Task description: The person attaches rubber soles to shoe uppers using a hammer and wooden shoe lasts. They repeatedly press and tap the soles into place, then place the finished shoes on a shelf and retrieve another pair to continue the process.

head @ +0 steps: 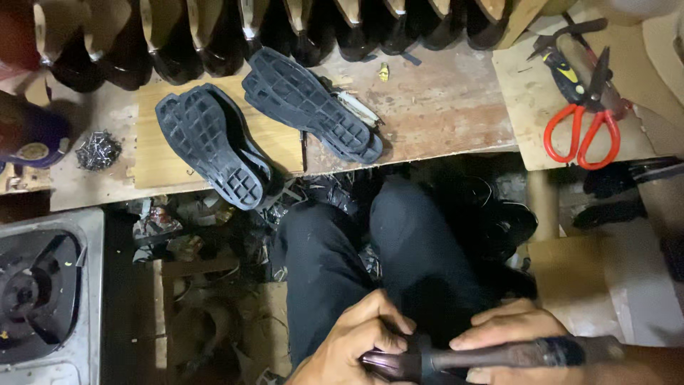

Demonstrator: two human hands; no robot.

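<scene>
While both hands grip, dark tool between left hand, right hand, possibly a hammer.

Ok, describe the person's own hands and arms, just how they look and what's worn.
Both the left hand and right hand are bare: no gloves, and no rings or watch that show. No sleeves are visible on the little forearm in view. Black trousers cover the legs.

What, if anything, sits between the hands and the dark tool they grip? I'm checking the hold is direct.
Nothing visible does. The left hand and right hand both close bare around the dark tool, over the lap; its lower edge is cut off.
</scene>
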